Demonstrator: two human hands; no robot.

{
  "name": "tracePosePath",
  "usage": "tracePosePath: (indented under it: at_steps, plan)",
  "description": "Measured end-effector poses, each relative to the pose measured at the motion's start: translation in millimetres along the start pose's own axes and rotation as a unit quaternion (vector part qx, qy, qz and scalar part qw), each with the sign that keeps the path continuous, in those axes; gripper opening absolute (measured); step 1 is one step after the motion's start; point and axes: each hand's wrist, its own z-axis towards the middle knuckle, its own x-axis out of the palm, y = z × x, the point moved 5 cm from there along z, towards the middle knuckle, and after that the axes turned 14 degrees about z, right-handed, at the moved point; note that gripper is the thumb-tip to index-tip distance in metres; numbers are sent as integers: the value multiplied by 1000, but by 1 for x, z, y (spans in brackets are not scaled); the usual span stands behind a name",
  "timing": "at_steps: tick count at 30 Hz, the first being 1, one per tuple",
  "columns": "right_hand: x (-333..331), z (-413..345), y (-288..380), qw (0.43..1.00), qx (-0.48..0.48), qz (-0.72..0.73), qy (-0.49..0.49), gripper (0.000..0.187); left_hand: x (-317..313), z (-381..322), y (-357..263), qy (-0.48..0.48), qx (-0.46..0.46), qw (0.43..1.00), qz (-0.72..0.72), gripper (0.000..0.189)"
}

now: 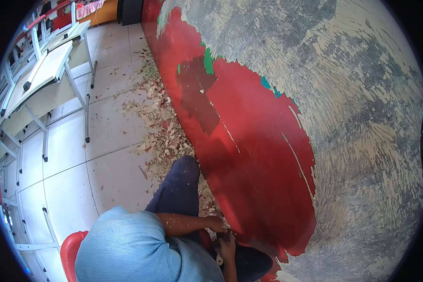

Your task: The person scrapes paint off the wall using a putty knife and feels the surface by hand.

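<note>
My left hand (pixel 215 223) reaches across my lap, close beside my right hand, low in the view by the wall's foot. My right hand (pixel 227 246) is closed around a tool with a pale handle (pixel 219 259); its working end is hidden between the hands. The left hand's fingers are too small and covered to tell whether they grip anything. To the right rises a wall with glossy red paint (pixel 268 169), ragged at its edge, with green and blue patches. Above the red, a scraped grey and cream surface (pixel 359 141) shows many scratch marks.
Paint flakes and debris (pixel 165 130) lie on the tiled floor (pixel 116 183) along the wall. I sit on a red plastic chair (pixel 70 253), knees bent near the wall. Several desks (pixel 53 63) with metal legs stand at left. A dark upright block (pixel 131 12) stands at the far end.
</note>
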Motion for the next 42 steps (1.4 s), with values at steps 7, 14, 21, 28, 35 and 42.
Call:
tracePosePath:
  at_steps: [7, 14, 21, 28, 35, 42]
  plan:
    - [23, -18, 38, 996, 5, -85, -12, 49, -14, -22, -4, -14, -65, 997, 24, 71]
    - [8, -1, 8, 997, 22, -63, -29, 38, -12, -6, -3, 5, -39, 999, 11, 79]
    - [12, -7, 23, 998, 30, -51, -33, 42, 17, 23, 16, -11, -15, 999, 37, 78]
    - [-5, -14, 23, 985, -141, -68, -72, 51, -8, 9, -16, -142, 28, 981, -128, 54]
    - [-34, -68, 185, 934, -326, -51, -139, 44, -102, -12, -141, -42, 126, 779, -612, 33]
    - [-45, -114, 330, 798, -424, -327, -277, 38, -183, -13, -247, -54, 275, 629, -725, 35]
